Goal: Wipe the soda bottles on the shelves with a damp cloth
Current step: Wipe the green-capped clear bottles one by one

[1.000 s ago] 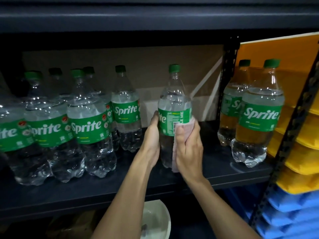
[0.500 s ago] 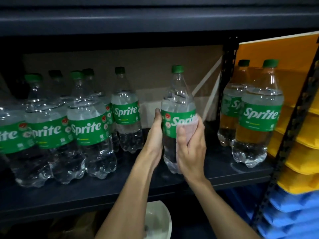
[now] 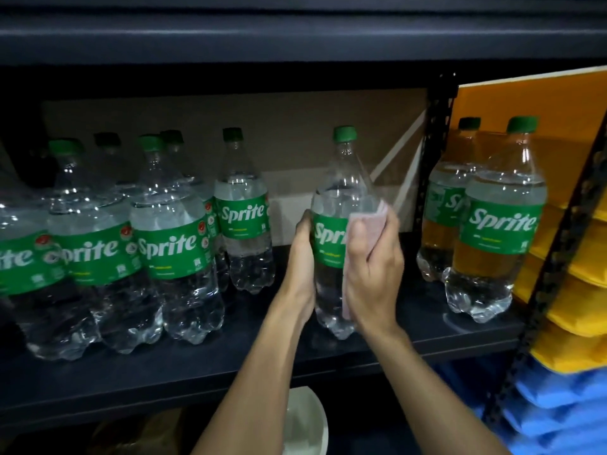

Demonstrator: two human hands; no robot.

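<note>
The bottle [image 3: 329, 246] being wiped stands close to upright in the middle of the dark shelf [image 3: 197, 372], green cap on top and the Sprite label facing out; I cannot tell whether its base rests on the board. The left hand [image 3: 300, 274] grips it from the nine o'clock side, thumb up along the label's edge and fingers curled out of sight behind. The right hand [image 3: 374, 277] clasps a pink cloth [image 3: 366, 221] against its three o'clock side, the thumb laid over the cloth across the label and the fingers wrapped round cloth and bottle together. At nine o'clock from it, well apart, a cluster [image 3: 170, 244] of like bottles crowds the shelf's left end, packed against one another. At three o'clock a pair [image 3: 502, 224] stands past the black upright [image 3: 437, 142], one just behind the other. Farther out that way hang yellow bins [image 3: 574, 290], with blue bins [image 3: 558, 405] beneath them. At six o'clock, under the shelf and between the forearms, a white bowl [image 3: 305, 421] shows.
</note>
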